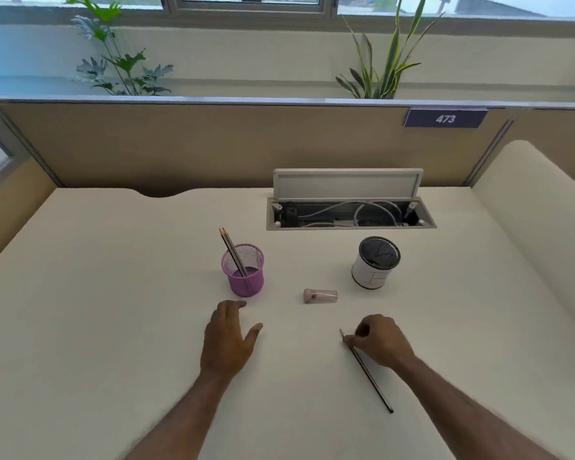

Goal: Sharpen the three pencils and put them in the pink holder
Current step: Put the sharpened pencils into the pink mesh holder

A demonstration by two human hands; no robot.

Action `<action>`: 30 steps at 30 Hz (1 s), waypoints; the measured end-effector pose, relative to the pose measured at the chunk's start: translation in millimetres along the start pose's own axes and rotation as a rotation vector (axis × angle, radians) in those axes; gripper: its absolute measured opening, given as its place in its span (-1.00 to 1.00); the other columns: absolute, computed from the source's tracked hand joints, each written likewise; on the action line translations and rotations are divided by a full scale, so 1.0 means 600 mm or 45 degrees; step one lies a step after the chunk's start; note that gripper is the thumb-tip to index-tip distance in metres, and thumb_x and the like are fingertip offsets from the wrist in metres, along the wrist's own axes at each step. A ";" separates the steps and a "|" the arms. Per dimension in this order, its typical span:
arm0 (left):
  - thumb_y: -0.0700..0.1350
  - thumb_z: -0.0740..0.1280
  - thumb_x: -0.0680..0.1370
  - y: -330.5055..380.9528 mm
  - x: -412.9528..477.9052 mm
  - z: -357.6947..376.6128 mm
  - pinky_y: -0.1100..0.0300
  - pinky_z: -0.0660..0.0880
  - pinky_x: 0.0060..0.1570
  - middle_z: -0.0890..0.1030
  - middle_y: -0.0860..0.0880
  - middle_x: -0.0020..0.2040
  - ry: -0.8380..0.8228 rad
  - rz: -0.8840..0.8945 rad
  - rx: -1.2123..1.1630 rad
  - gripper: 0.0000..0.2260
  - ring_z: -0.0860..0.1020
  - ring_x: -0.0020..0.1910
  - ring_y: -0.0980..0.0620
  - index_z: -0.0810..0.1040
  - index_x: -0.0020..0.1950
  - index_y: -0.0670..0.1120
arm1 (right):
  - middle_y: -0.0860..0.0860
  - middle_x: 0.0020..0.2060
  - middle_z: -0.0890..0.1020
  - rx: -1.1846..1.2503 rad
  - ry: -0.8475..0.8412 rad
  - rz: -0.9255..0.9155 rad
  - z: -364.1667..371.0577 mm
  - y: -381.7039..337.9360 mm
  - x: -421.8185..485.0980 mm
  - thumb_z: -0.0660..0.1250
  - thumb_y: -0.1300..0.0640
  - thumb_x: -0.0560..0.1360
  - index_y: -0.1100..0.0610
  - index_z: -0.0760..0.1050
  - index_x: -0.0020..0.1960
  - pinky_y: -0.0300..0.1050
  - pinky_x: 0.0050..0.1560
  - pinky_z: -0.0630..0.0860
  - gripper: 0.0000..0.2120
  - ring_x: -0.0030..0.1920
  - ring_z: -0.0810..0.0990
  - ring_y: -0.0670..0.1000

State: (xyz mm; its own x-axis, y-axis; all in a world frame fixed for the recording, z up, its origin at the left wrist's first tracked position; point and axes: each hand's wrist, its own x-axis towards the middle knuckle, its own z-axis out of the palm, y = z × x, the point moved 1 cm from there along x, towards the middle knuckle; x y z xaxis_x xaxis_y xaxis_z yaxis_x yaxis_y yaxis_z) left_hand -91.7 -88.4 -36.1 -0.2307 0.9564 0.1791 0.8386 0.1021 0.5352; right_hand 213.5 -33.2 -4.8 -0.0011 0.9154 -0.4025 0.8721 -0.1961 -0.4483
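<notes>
Cream table in an office cubicle, with two pencils already standing tip-up in the pink holder. The third pencil lies on the table near the person. The right hand pinches it close to its tip, while the left hand rests flat and relaxed just in front of the holder. The pencil's long axis runs diagonally, with the tip pointing away and left toward the sharpener and the butt toward the person's right. I cannot tell how sharp the tip is. A grip further down the shaft would likely leave the tip free to enter the sharpener straight.
</notes>
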 end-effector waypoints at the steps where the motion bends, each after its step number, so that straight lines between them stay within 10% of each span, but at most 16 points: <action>1: 0.04 0.51 0.41 0.004 -0.007 0.004 -0.02 0.53 -0.01 0.54 -0.07 0.11 -0.034 0.033 0.033 -0.54 0.57 0.06 -0.13 0.49 0.21 -0.12 | -0.09 -0.25 0.61 -0.021 -0.019 0.012 0.001 0.003 -0.007 0.53 -0.16 0.28 0.01 0.52 -0.26 -0.19 -0.32 0.40 -0.71 -0.23 0.56 -0.06; 15: 0.21 0.27 0.41 0.013 -0.056 0.011 -0.03 0.47 -0.02 0.56 -0.03 0.06 -0.105 0.081 0.191 -0.52 0.57 0.05 -0.11 0.55 0.16 -0.09 | 0.00 -0.13 0.66 -0.009 -0.057 -0.011 0.019 0.001 -0.042 0.45 0.09 0.32 0.05 0.59 -0.18 -0.20 -0.23 0.44 -0.90 -0.11 0.61 0.01; 25: 0.18 0.50 0.38 0.000 -0.028 -0.012 -0.08 0.45 0.17 0.49 -0.11 0.25 -0.074 -0.104 0.060 -0.31 0.49 0.24 -0.15 0.40 0.37 -0.16 | -0.07 -0.40 0.62 0.405 0.007 -0.330 -0.003 -0.111 -0.033 0.48 0.14 0.35 0.00 0.56 -0.33 -0.14 -0.25 0.51 -0.86 -0.37 0.56 -0.07; 30: 0.19 0.54 0.34 0.009 0.022 -0.021 -0.05 0.38 0.32 0.37 -0.14 0.39 -0.030 -0.271 -0.159 -0.12 0.37 0.38 -0.13 0.24 0.48 -0.17 | 0.10 -0.24 0.69 0.649 -0.002 -0.482 -0.050 -0.219 -0.003 0.47 0.18 0.43 0.21 0.64 -0.07 -0.09 -0.17 0.66 -0.88 -0.24 0.69 0.08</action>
State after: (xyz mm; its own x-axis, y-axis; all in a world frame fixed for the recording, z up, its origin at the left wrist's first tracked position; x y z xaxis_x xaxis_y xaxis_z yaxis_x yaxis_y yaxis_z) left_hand -96.5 -78.9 -20.6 -0.3831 0.9231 0.0327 0.7043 0.2690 0.6570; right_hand 113.7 1.7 78.8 -0.2648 0.9537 -0.1423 0.4687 -0.0017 -0.8834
